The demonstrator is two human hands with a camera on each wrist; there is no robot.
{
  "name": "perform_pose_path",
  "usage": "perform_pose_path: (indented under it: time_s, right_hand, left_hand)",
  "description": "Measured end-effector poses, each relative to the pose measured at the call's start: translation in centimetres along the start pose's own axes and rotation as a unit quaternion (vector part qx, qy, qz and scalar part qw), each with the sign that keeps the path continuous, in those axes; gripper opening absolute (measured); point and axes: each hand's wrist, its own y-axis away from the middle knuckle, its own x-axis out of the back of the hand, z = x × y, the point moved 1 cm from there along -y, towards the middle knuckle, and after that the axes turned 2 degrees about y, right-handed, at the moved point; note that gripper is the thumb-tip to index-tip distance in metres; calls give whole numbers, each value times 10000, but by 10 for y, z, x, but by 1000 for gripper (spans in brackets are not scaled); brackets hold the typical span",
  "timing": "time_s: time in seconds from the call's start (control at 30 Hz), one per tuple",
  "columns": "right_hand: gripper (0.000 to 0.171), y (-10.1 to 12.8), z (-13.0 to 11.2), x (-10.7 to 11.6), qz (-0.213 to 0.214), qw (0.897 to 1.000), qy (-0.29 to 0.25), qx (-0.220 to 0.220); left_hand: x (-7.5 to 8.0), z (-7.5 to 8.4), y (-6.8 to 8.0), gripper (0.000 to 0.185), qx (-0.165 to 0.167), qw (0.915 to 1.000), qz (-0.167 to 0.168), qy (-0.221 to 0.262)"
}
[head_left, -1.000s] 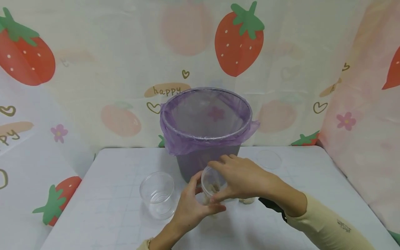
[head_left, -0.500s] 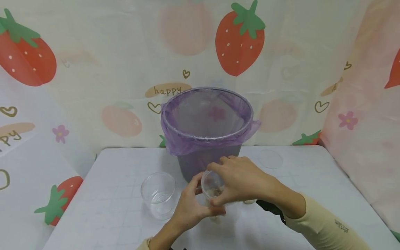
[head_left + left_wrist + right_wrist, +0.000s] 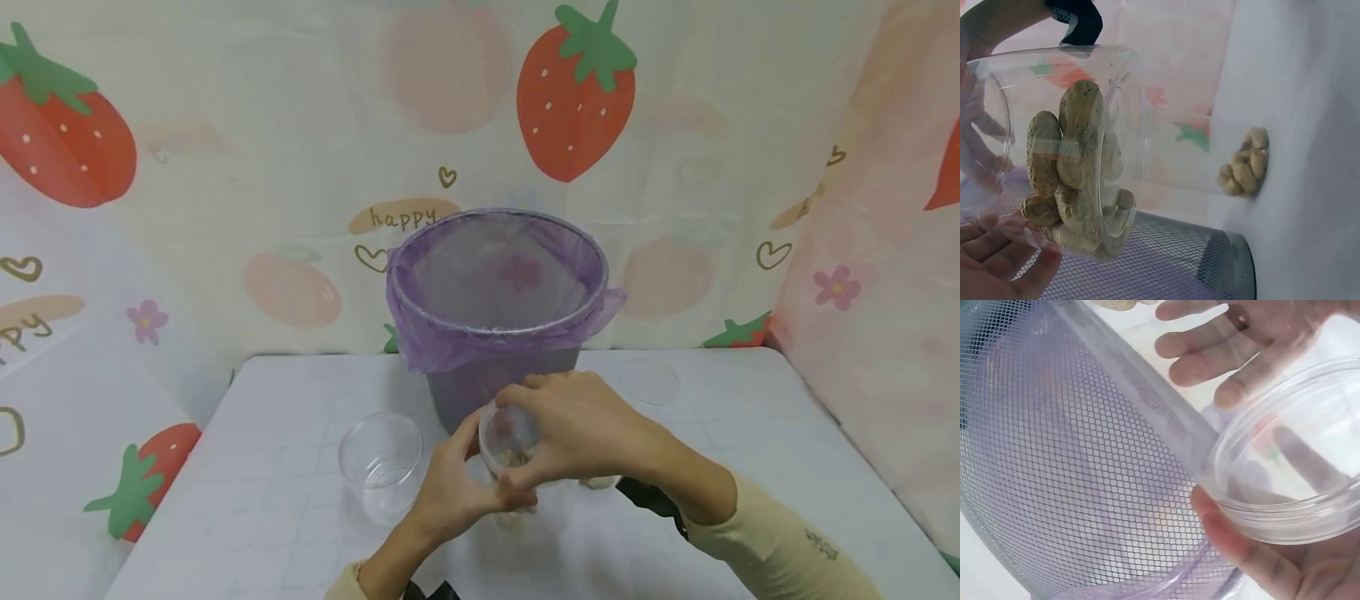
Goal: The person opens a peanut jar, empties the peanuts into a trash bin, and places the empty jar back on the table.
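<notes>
Both hands hold one clear plastic jar [image 3: 510,442] just above the bench [image 3: 262,517], in front of the mesh bin [image 3: 495,333]. The left hand [image 3: 450,492] cups the jar from below and from the near side, its fingers curled round the wall. The right hand [image 3: 585,429] comes from the right and grasps the jar over the top and far side, fingers wrapped round it.

The jar lies tilted on its side. In the head view its round open mouth faces up and toward the person, so its long axis runs roughly from the person toward the bin, slanting down to the base. In the left wrist view the jar [image 3: 1054,150] is seen from the side, and peanuts in their shells [image 3: 1072,169] lie heaped against its bottom end. In the right wrist view the rim of the jar [image 3: 1285,469] sits just beside the bin's mesh wall [image 3: 1072,456]; whether they touch, I cannot tell.

The bin stands upright at the middle of the bench and is lined with a purple bag [image 3: 420,342] folded over its rim. A second clear jar [image 3: 378,467], upright and open, stands to the left of the hands, near them but apart. A small pile of peanuts [image 3: 1244,165] lies on the bench beside the bin. A clear round lid [image 3: 649,382] lies flat to the right of the bin.
</notes>
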Motion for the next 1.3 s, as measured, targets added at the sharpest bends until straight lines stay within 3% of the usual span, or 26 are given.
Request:
perform_pose_path:
  time_s: [0.3, 0.53, 0.77, 0.97, 1.13, 1.3]
  right_hand:
    - [55, 1, 7, 2, 146, 9988, -196, 415]
    - [58, 6, 4, 0, 240, 9983, -259, 456]
    - [63, 1, 11, 0, 244, 9939, -138, 1071]
    - [57, -3, 17, -1, 95, 9892, -372, 1412]
    - [56, 0, 14, -1, 66, 9923, -505, 1130]
    - [63, 7, 7, -1, -557, 9951, -712, 390]
  left_hand:
    - [-3, 1, -4, 94, -396, 9991, -110, 48]
    - [-2, 1, -4, 100, -259, 9988, -342, 255]
    - [-3, -3, -8, 96, -575, 9982, -160, -64]
    - [-4, -7, -8, 95, -798, 9967, -34, -131]
    - [-3, -9, -10, 100, -727, 9969, -244, 160]
    - [-5, -11, -10, 105, -406, 9974, -443, 389]
